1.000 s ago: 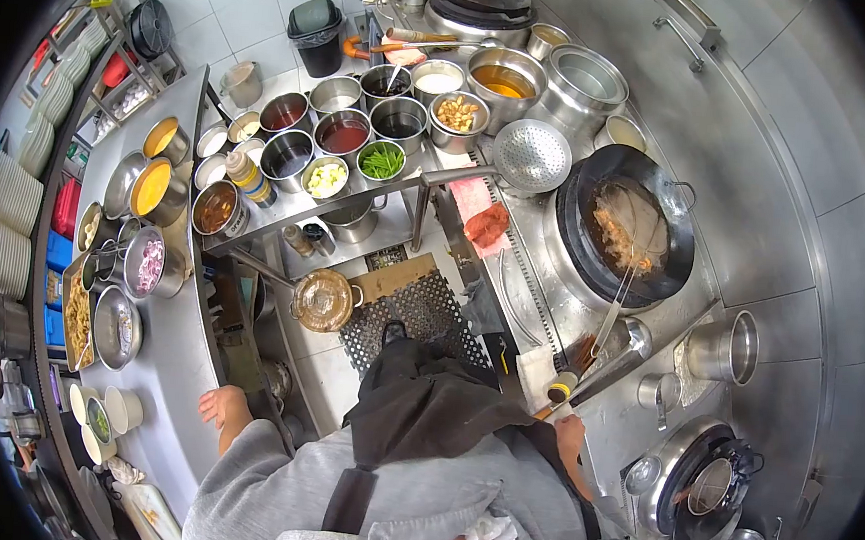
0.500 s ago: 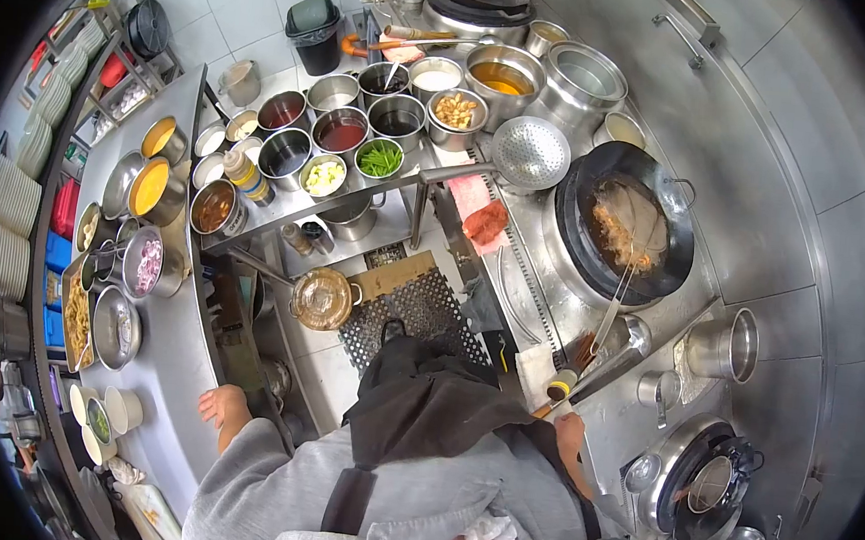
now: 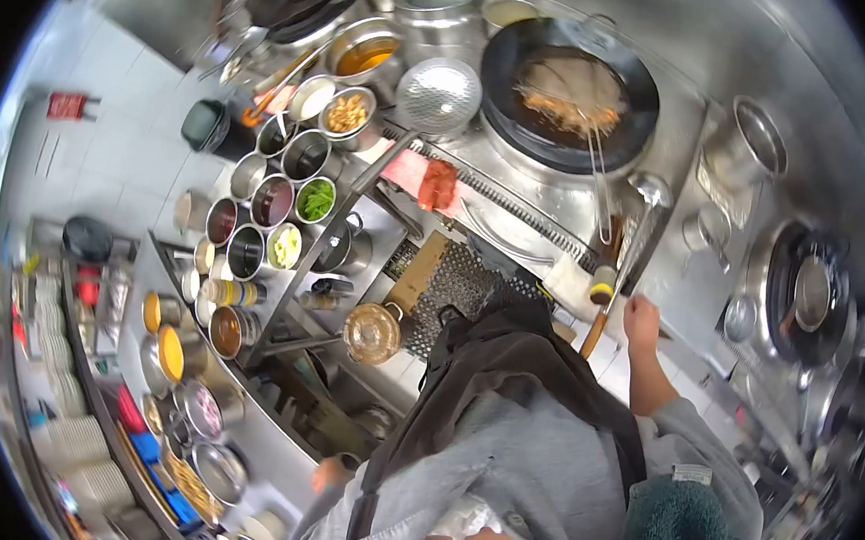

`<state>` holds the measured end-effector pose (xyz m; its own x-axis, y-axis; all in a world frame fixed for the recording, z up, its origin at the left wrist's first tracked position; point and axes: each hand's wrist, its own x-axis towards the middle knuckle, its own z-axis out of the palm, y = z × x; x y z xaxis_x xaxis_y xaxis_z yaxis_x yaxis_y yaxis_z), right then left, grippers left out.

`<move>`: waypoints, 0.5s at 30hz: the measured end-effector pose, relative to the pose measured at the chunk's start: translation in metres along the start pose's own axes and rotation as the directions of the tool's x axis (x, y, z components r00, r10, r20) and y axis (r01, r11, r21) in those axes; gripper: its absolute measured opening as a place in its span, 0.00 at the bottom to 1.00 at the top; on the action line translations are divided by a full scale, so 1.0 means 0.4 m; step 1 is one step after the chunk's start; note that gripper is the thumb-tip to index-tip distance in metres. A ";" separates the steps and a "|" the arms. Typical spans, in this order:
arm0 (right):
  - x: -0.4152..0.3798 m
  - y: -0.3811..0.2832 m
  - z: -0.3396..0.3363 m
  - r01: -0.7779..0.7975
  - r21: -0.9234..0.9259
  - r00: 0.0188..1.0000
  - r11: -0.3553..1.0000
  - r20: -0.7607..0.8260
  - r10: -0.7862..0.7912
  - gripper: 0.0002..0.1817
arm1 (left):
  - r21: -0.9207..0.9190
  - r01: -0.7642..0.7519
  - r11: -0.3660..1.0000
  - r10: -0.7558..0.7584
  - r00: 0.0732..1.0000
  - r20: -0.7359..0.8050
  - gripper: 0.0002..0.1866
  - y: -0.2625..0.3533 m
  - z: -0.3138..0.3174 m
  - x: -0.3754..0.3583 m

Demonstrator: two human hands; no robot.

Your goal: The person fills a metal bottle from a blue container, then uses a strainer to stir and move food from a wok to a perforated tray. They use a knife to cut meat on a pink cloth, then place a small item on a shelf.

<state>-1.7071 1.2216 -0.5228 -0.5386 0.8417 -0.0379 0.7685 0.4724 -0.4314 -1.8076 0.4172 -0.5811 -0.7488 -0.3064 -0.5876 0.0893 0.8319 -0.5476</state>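
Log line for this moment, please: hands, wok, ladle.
right hand: by ladle handle, grip unclear | left hand: at counter edge, blurred | wok: on burner, food inside | strainer: beside wok

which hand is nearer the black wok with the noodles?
Right. The right hand is at the stove's front edge by the ladle handle, below the black wok. The left hand is far off, at the steel prep counter's edge.

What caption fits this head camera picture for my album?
Right hand by the ladle handle near a wok of food; left hand at the counter.
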 end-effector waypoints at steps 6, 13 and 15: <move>0.087 -0.253 -0.111 0.120 0.425 0.971 0.897 -0.238 -0.017 0.14 | -0.175 -0.527 0.832 0.549 0.828 0.117 0.18 0.035 -0.129 0.086; 0.314 -0.376 -0.045 0.289 0.057 0.953 0.956 -0.115 -0.281 0.29 | -0.183 -0.983 0.012 0.784 0.123 -0.608 0.16 0.272 -0.421 0.269; 0.364 -0.366 -0.035 0.226 0.050 0.970 0.973 -0.104 -0.220 0.28 | -0.436 -0.580 0.688 0.583 0.800 -0.143 0.21 0.452 -0.554 0.340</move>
<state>-1.8931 1.2787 -0.4524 -0.6553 0.7400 0.1518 0.6089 0.6364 -0.4735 -2.0386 0.6285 -0.6280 -0.6409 0.3066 -0.7038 0.2099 0.9518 0.2236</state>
